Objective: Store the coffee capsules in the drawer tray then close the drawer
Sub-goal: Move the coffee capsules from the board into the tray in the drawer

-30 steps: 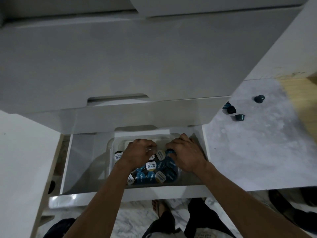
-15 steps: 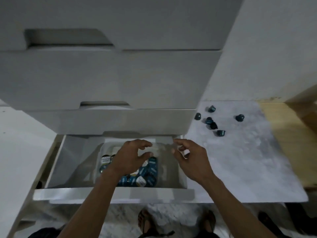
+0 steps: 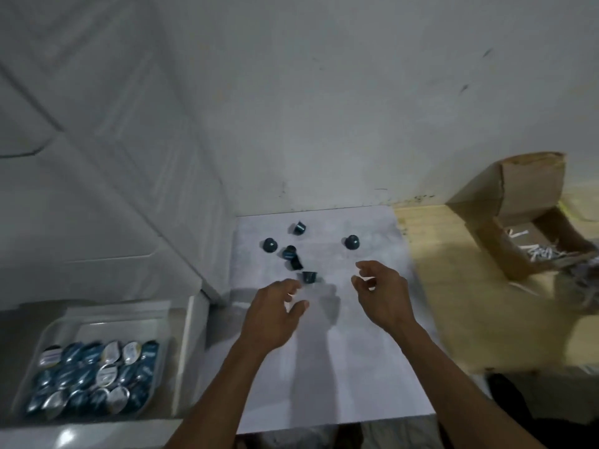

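Open drawer (image 3: 189, 338) at left; loose capsules (image 3: 291, 252) on the pale surface (image 3: 324, 367) to its right.

In the drawer, a clear tray (image 3: 58, 328) holds packed capsules (image 3: 97, 377), foil lids up. Right of the drawer, six dark capsules lie scattered, some upright, some tipped on their sides. Just short of them, the left hand (image 3: 274, 315) and right hand (image 3: 382, 294) hover with fingers loosely spread, holding nothing. A torn cardboard box (image 3: 518, 205) stands farthest right.

Both empty hands, left hand (image 3: 270, 315) and right hand (image 3: 384, 296), hover near loose capsules (image 3: 293, 254) on the white surface (image 3: 340, 367).
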